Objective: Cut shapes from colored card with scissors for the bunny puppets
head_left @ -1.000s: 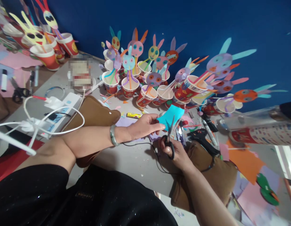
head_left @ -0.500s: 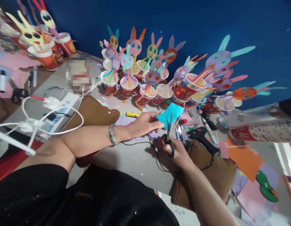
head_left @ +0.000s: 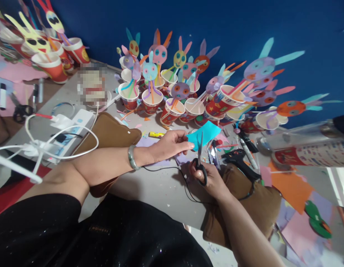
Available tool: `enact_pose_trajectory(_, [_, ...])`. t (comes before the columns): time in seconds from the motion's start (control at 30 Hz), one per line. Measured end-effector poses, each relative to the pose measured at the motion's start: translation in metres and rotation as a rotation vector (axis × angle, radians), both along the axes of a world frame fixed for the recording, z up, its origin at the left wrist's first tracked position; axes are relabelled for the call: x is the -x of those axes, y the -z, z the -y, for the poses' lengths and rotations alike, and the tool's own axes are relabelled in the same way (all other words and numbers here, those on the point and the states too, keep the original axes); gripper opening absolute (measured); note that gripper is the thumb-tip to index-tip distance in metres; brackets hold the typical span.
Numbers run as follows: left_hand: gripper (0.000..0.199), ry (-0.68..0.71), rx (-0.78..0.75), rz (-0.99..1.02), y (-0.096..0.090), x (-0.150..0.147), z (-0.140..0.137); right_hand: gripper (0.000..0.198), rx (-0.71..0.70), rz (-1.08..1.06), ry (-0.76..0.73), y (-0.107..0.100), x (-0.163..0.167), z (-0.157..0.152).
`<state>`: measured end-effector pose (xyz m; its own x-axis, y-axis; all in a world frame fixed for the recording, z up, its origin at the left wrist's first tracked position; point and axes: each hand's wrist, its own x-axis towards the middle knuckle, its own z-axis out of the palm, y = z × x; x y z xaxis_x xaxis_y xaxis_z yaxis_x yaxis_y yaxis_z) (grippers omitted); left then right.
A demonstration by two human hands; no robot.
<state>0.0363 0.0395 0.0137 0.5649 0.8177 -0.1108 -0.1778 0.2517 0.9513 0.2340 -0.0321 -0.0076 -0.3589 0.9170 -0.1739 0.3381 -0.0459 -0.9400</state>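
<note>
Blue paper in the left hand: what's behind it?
Beyond the blue paper stand red cups; a pink scrap shows past its right side. The part of the table directly behind the paper is covered; anything there can't be seen.

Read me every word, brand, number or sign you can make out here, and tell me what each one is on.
"FASHION": small, faint lettering on the black clothing.
Too blurred to read: print on the tilted red cup and on the sleeved cups at the right.
Too small to read: print on the yellow tube.
None visible: the blue paper and the scissors.
</note>
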Motion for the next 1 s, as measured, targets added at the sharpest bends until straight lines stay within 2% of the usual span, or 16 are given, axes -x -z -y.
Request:
enact_pose_trajectory(0.63, [0.016, -0.018, 0.001, -0.003, -0.0014, 0.001, -0.0016, 0.062, 0.012, 0.001, -0.006, -0.0046, 0.0011, -0.0004])
enact_pose_trajectory(1.0, [0.019, -0.037, -0.008, 0.007, -0.0039, 0.0019, -0.0027, 0.061, 0.018, -0.02, -0.005, 0.0006, -0.0007, 0.001])
